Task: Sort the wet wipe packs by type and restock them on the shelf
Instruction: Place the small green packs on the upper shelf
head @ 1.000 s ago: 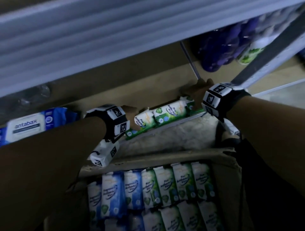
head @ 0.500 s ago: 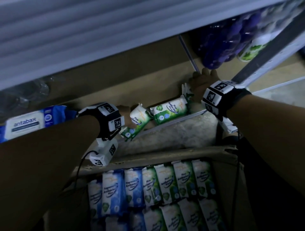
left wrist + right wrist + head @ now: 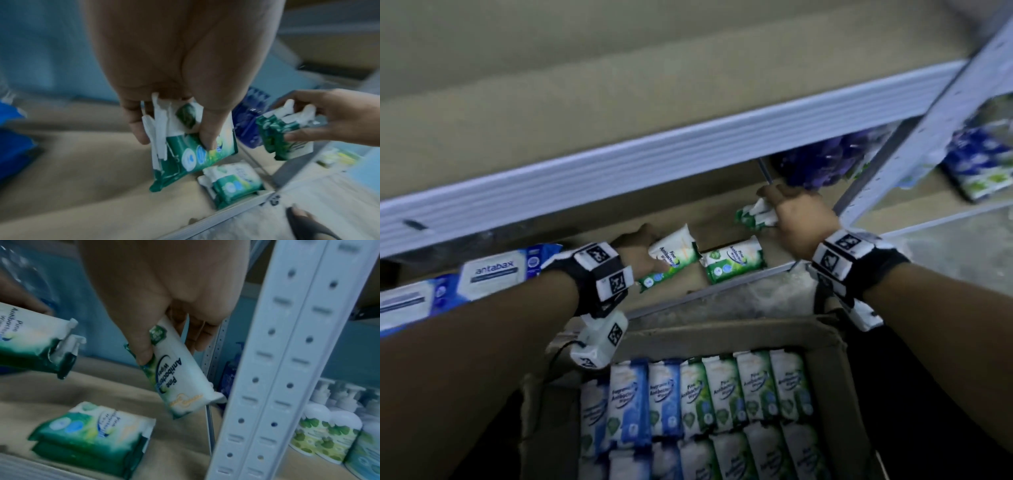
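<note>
Restocking green pine antibacterial wipes on lower shelf [image 3: 592,219]. Left hand [image 3: 635,251] grips several pine packs [image 3: 671,260], thumb curled over them; right hand [image 3: 803,214] pinches more packs [image 3: 756,217] far right near upright [image 3: 287,363]. Small stack [image 3: 734,262] lies between hands. Next: set both handfuls beside stack, then blue packs from carton [image 3: 825,346].

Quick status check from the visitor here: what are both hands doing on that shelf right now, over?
Left hand grips green pine packs. Right hand grips more pine packs near the upright post. Two stacked packs rest on the shelf. Nothing blocking.
</note>
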`<state>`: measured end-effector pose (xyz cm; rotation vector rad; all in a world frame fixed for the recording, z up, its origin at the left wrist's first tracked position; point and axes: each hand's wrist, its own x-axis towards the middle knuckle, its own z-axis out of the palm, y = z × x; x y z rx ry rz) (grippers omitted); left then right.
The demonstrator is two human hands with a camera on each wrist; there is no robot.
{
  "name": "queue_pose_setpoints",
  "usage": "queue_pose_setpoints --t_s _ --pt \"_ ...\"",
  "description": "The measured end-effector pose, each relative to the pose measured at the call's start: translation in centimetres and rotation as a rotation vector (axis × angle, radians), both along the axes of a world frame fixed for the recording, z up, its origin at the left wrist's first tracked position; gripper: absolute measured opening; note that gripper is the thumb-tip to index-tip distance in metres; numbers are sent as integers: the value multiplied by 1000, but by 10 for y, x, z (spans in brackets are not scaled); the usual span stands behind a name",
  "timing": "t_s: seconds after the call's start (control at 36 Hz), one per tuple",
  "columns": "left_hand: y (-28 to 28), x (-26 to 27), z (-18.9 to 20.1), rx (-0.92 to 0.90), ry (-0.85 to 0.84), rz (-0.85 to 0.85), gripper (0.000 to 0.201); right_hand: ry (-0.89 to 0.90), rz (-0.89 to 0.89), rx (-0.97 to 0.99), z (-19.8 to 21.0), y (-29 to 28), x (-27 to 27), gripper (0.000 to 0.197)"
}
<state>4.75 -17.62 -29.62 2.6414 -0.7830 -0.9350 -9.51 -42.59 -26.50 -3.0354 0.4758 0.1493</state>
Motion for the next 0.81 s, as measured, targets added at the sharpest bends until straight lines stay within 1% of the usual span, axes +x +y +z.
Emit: queue_pose_setpoints --t_s 0.08,0.17,0.22,0.28,0.33,0.39,0.44,0.5,0.56,0.64,0.72,0.78,0.81 --pt "10 -13 33 -7 -19 -73 62 -15 40 -6 27 16 -14 58" --pt "20 -30 71 6 -57 -149 49 -16 72 25 54 31 -30 53" --pt "30 -42 95 -21 -41 -159 41 -18 95 66 74 42 -41 49" --pt "42 -53 116 -89 -5 -136 37 -49 104 113 95 53 -53 46" --pt "55 -63 136 -147 -1 -127 36 -113 95 178 116 63 -66 44" --pt "67 -73 157 -193 -21 -124 35 -215 105 243 136 73 -76 42" --pt "77 -81 178 -261 -32 -105 34 -320 106 304 155 81 -84 44" --pt "86 -89 198 -339 -41 -78 34 -413 94 379 175 89 -90 51" --pt "96 -94 214 -420 -44 -36 33 -500 76 448 191 98 -94 47" --pt "109 -99 236 -535 -34 40 33 -596 20 557 207 109 -95 37" --pt "118 -104 256 -642 -25 59 29 -676 -29 696 214 117 -95 34" --pt "125 -104 269 -689 -8 83 24 -707 -49 760 219 123 -91 33" --pt "128 -102 273 -696 -17 90 26 -718 -57 792 221 125 -88 33"
